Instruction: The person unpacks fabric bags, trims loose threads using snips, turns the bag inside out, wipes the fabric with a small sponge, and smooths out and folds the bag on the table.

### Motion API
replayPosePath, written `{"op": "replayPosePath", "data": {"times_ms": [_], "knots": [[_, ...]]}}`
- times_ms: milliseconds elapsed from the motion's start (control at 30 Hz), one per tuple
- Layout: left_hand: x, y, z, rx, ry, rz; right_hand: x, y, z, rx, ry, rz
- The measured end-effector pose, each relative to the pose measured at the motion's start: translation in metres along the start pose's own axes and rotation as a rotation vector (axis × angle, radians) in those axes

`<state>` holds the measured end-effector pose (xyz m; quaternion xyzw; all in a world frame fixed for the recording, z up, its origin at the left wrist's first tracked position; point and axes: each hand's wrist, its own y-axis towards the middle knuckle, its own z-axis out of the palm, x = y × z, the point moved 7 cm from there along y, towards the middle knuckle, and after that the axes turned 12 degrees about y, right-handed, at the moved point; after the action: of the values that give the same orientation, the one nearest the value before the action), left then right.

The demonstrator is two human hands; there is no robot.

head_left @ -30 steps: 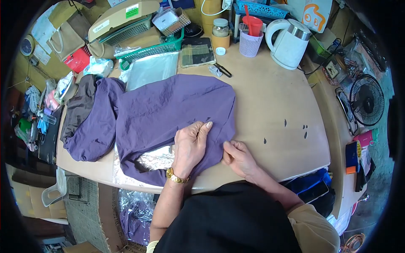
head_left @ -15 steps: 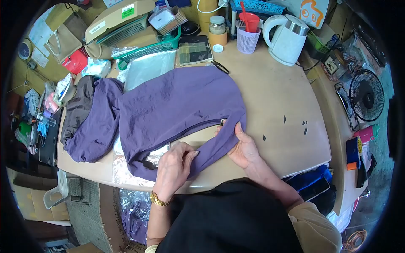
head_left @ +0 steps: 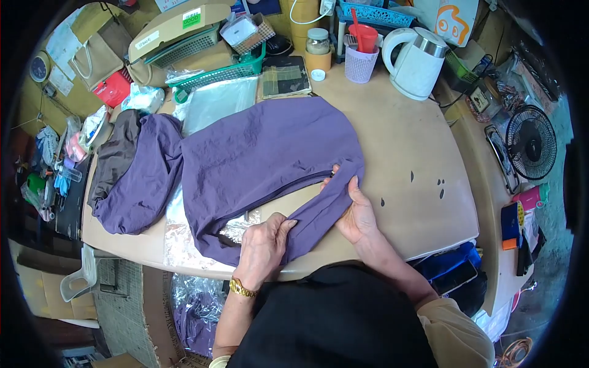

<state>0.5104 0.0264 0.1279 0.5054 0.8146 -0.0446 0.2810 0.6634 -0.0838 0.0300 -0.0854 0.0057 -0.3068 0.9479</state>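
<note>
A purple fabric shoulder bag (head_left: 270, 144) lies flat on the table, its dark zipper (head_left: 279, 191) curving along the side nearest me. My left hand (head_left: 264, 244), with a gold watch at the wrist, pinches the lower part of the bag's strap (head_left: 316, 218). My right hand (head_left: 358, 216) grips that same strap higher up, thumb on top and fingertips showing at the zipper's end. Between strap and bag body is an opening where the tabletop shows. Left of it lies a second purple piece (head_left: 138, 178) with a dark grey part, crumpled.
Clear plastic sheets (head_left: 221, 104) lie behind and under the bag. Along the back stand a green basket (head_left: 218, 75), a jar (head_left: 318, 46), a lilac cup (head_left: 361, 64) and a white kettle (head_left: 414, 64). A black fan (head_left: 531, 142) is at the right. Below the table edge sits a cardboard box (head_left: 158, 313).
The bag has shifted slightly to the right, and my left hand has moved right with the strap. My right hand keeps its hold, with more of its fingertips showing by the zipper's end.
</note>
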Motion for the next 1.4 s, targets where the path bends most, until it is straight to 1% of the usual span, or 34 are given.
{"op": "replayPosePath", "data": {"times_ms": [67, 100, 167, 200, 267, 300, 333, 367, 400, 467, 500, 533, 600, 633, 667, 700, 733, 767, 800, 833, 867, 933, 967, 1000, 1033, 1067, 1133, 1167, 1233, 1267, 1333, 1400], "knots": [[-0.001, 0.002, 0.0, -0.013, 0.015, 0.004, 0.003, 0.001, -0.003, -0.044, -0.039, -0.063], [-0.002, 0.004, 0.0, -0.027, 0.033, 0.007, 0.003, -0.001, 0.0, -0.046, -0.037, -0.061], [-0.004, 0.009, -0.002, -0.036, 0.033, -0.002, -0.005, -0.009, 0.028, 0.164, -0.271, 0.023], [-0.005, 0.013, -0.003, -0.05, 0.031, -0.007, -0.009, -0.011, 0.025, 0.165, -0.271, 0.029], [-0.011, 0.016, -0.011, -0.075, 0.008, 0.005, -0.016, -0.014, 0.003, -0.014, -0.66, 0.013], [-0.02, 0.016, -0.02, -0.121, -0.017, 0.09, -0.012, -0.011, -0.006, -0.075, -0.56, 0.038], [-0.026, 0.015, -0.027, -0.167, -0.044, 0.175, -0.012, -0.01, -0.005, -0.075, -0.562, 0.04], [-0.01, 0.01, -0.017, -0.046, -0.002, 0.095, -0.008, -0.009, -0.002, -0.066, -0.554, -0.015], [-0.005, 0.009, -0.018, -0.044, -0.002, 0.093, -0.005, -0.01, 0.0, -0.058, -0.544, -0.071], [0.007, 0.01, -0.016, 0.009, 0.055, -0.027, -0.008, -0.011, -0.002, -0.05, -0.596, -0.104], [0.009, 0.013, -0.013, 0.094, 0.125, -0.072, -0.008, -0.011, -0.002, -0.041, -0.648, -0.138], [0.002, 0.017, -0.016, 0.096, 0.125, -0.071, -0.007, -0.01, -0.006, -0.043, -0.648, -0.139], [-0.037, 0.029, -0.035, -0.219, 0.19, 0.146, -0.006, -0.007, -0.01, -0.025, -0.824, -0.129], [-0.049, 0.035, -0.033, -0.259, 0.23, 0.221, -0.007, -0.006, -0.008, -0.021, -0.826, -0.131], [-0.052, 0.043, -0.026, -0.264, 0.23, 0.223, -0.009, -0.006, 0.0, 0.038, -0.876, -0.169], [-0.047, 0.053, -0.009, -0.19, 0.17, 0.192, -0.011, -0.009, 0.007, 0.095, -0.925, -0.207], [-0.042, 0.063, 0.004, -0.117, 0.111, 0.165, -0.012, -0.011, 0.012, 0.098, -0.927, -0.212], [-0.038, 0.07, 0.007, -0.133, 0.02, 0.14, -0.013, -0.013, 0.016, 0.093, -0.848, -0.194], [-0.038, 0.072, 0.01, -0.132, 0.017, 0.149, -0.013, -0.014, 0.017, 0.086, -0.766, -0.177], [-0.036, 0.073, 0.009, -0.146, -0.002, 0.131, -0.008, -0.012, 0.01, 0.051, -0.613, -0.155], [-0.035, 0.074, 0.009, -0.159, -0.021, 0.111, -0.005, -0.011, 0.007, 0.049, -0.613, -0.161], [-0.035, 0.073, 0.005, -0.16, -0.062, 0.098, 0.002, -0.009, -0.002, -0.043, -0.436, -0.149], [-0.031, 0.074, 0.004, -0.142, -0.042, 0.053, 0.004, -0.008, -0.005, -0.043, -0.434, -0.15], [-0.027, 0.074, 0.004, -0.124, -0.02, 0.009, 0.003, -0.009, -0.01, -0.034, -0.445, -0.107], [-0.023, 0.076, 0.004, -0.11, 0.002, -0.008, 0.001, -0.009, -0.012, -0.024, -0.455, -0.064], [-0.024, 0.075, 0.003, -0.107, 0.005, -0.006, 0.002, -0.01, -0.013, -0.025, -0.45, -0.067], [-0.026, 0.075, 0.003, -0.037, -0.089, -0.047, 0.0, -0.011, -0.013, -0.01, -0.465, -0.037], [-0.025, 0.076, 0.004, -0.035, -0.089, -0.045, 0.002, -0.011, -0.013, -0.011, -0.464, -0.04], [-0.024, 0.078, 0.008, -0.032, -0.084, 0.006, 0.001, -0.011, -0.018, -0.025, -0.437, 0.023], [-0.026, 0.078, 0.008, -0.031, -0.084, 0.009, -0.002, -0.011, -0.006, -0.025, -0.436, 0.02], [-0.031, 0.076, 0.01, 0.024, -0.122, 0.021, 0.0, -0.011, 0.011, -0.151, -0.325, -0.129], [-0.031, 0.075, 0.009, 0.02, -0.093, 0.018, 0.003, -0.008, 0.003, -0.121, -0.348, -0.137]]}}
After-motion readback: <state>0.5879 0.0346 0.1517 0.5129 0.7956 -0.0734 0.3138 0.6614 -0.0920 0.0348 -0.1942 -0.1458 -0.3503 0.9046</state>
